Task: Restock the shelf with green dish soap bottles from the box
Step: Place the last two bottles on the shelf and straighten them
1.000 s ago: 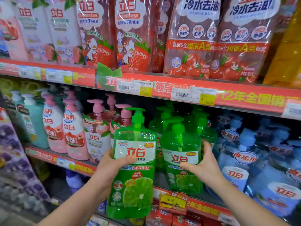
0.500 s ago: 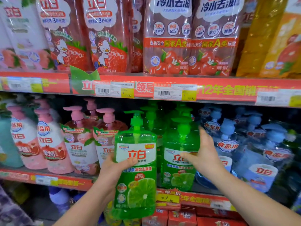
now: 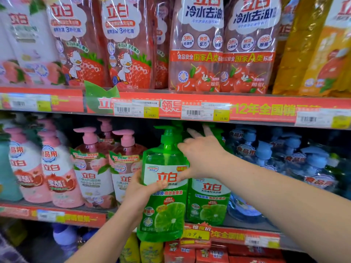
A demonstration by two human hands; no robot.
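While the left hand (image 3: 144, 192) grips the held green bottle (image 3: 165, 202) round its waist, fingers curled behind and thumb across the label, entries run as follows.

Held green bottle: upright, long axis vertical, pump on top. It hangs in front of the shelf (image 3: 237, 235), with its base below the shelf's front strip. Its place lies behind and slightly above, so it likely needs lifting over the strip and pushing back. The left hand is the nearer one, being the one that carries it.

Right hand (image 3: 203, 156): fingers straight and spread, clamped on nothing, reaching in at pump height over the shelved green bottle (image 3: 209, 198). Contact cannot be told. Probably it is clearing or steadying the row.

Shelf contents, left to right: pink pump bottles (image 3: 91, 168), green bottles in the middle, blue bottles (image 3: 313, 168). The held bottle hides any gap beside the pink ones.

Box: not in view.
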